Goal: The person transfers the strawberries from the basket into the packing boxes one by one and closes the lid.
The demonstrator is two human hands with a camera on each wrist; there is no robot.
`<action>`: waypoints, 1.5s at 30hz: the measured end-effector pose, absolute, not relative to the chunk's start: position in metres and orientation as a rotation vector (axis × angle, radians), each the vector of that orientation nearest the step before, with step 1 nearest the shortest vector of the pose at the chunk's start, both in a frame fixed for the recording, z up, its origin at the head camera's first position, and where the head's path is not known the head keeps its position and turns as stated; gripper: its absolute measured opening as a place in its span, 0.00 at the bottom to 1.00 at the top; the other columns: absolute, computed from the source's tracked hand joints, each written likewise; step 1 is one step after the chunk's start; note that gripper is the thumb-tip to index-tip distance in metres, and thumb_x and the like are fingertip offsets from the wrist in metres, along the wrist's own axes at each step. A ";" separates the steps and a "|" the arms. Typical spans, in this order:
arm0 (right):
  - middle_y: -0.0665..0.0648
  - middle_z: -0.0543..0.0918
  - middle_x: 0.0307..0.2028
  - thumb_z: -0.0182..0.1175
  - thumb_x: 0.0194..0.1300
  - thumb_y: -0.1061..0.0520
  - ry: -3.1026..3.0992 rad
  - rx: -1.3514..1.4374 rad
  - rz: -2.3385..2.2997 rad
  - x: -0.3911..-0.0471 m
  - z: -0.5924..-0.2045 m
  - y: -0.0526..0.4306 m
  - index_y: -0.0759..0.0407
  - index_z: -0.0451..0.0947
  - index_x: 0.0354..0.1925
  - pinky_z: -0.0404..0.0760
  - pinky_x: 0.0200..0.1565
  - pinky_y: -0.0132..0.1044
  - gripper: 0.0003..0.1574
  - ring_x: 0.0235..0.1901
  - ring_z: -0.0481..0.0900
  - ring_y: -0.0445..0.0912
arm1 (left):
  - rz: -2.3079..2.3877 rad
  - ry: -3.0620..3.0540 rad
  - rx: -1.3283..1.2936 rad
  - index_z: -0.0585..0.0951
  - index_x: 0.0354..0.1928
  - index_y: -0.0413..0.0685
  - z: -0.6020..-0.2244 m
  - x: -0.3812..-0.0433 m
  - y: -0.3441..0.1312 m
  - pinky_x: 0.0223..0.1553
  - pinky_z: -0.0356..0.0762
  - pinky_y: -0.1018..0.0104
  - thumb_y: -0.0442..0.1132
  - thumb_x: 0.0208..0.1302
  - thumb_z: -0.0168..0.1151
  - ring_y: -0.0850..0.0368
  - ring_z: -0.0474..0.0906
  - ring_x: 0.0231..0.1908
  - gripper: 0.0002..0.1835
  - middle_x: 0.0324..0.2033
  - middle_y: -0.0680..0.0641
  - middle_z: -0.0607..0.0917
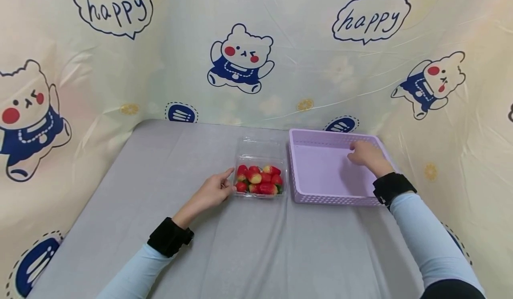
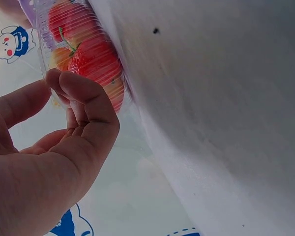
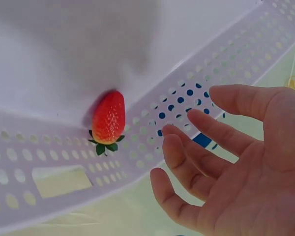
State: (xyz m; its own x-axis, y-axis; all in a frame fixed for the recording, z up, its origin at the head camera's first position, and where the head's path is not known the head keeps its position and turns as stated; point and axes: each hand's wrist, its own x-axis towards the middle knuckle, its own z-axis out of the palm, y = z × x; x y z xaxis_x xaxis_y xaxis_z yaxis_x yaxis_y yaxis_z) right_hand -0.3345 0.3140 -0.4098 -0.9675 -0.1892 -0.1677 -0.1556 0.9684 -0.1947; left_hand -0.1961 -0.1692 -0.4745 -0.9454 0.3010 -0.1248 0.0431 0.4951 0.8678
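A clear plastic box (image 1: 260, 161) with its lid raised at the back stands mid-table, holding several red strawberries (image 1: 267, 188). My left hand (image 1: 212, 190) is at the box's left side; in the left wrist view, thumb and fingertips pinch its edge. To the right is a shallow lilac basket (image 1: 320, 199). Over its back right part hovers my right hand (image 1: 364, 153), fingers spread and loosely bent, holding nothing. One strawberry (image 3: 108, 118) lies in a corner of the basket in the right wrist view, apart from the fingers; the hand hides it in the head view.
A grey cloth (image 1: 240, 245) covers the table. Behind it and at the sides hangs a pale curtain (image 1: 304, 67) printed with bears and lettering. The basket's left wall stands close beside the box.
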 end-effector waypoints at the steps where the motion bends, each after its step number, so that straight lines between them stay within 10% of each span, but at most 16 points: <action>1: 0.73 0.84 0.41 0.60 0.62 0.60 2.929 -0.237 -0.270 -0.335 -0.409 0.315 0.81 0.78 0.52 0.79 0.44 0.58 0.26 0.37 0.80 0.63 | 1.429 2.481 0.292 0.60 0.80 0.33 -0.474 -0.196 -0.169 0.28 0.71 0.64 0.33 0.74 0.61 0.55 0.70 0.24 0.37 0.25 0.48 0.78; 10: 0.68 0.83 0.36 0.59 0.59 0.59 2.903 -0.177 -0.275 -0.341 -0.413 0.325 0.78 0.78 0.49 0.77 0.42 0.57 0.25 0.36 0.79 0.61 | 1.437 2.479 0.297 0.60 0.80 0.33 -0.474 -0.195 -0.169 0.28 0.69 0.64 0.33 0.74 0.61 0.56 0.69 0.23 0.37 0.25 0.48 0.77; 17: 0.58 0.72 0.23 0.60 0.52 0.59 2.852 -0.200 -0.319 -0.356 -0.426 0.344 0.61 0.69 0.24 0.68 0.30 0.44 0.09 0.25 0.70 0.52 | 1.447 2.470 0.297 0.60 0.80 0.33 -0.474 -0.195 -0.170 0.27 0.69 0.64 0.32 0.74 0.61 0.56 0.69 0.23 0.37 0.25 0.48 0.78; 24: 0.72 0.80 0.41 0.57 0.57 0.56 2.722 -0.203 -0.317 -0.358 -0.428 0.351 0.78 0.76 0.44 0.79 0.50 0.59 0.25 0.42 0.77 0.64 | 1.449 2.471 0.286 0.60 0.80 0.33 -0.474 -0.195 -0.171 0.26 0.70 0.65 0.32 0.74 0.61 0.55 0.69 0.23 0.37 0.25 0.48 0.77; 31: 0.63 0.75 0.34 0.57 0.58 0.59 2.691 -0.122 -0.375 -0.335 -0.405 0.337 0.65 0.71 0.32 0.76 0.48 0.55 0.09 0.40 0.74 0.58 | 1.453 2.464 0.287 0.60 0.80 0.33 -0.474 -0.194 -0.170 0.27 0.70 0.64 0.32 0.74 0.61 0.56 0.71 0.23 0.37 0.25 0.48 0.78; 45: 0.65 0.74 0.35 0.57 0.72 0.56 2.628 -0.100 -0.338 -0.346 -0.409 0.336 0.71 0.74 0.37 0.74 0.55 0.59 0.15 0.42 0.73 0.61 | 1.443 2.481 0.297 0.61 0.79 0.31 -0.473 -0.195 -0.169 0.28 0.71 0.64 0.31 0.73 0.62 0.56 0.71 0.24 0.37 0.25 0.48 0.79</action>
State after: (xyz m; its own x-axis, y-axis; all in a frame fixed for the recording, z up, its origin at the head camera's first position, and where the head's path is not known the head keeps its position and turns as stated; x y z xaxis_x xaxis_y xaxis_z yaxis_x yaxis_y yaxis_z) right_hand -0.3463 0.3356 -0.4093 -0.8794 -0.1302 -0.4579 -0.0101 0.9668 -0.2554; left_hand -0.1949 -0.1689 -0.4729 -0.9466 0.3005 -0.1165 0.0474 0.4873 0.8720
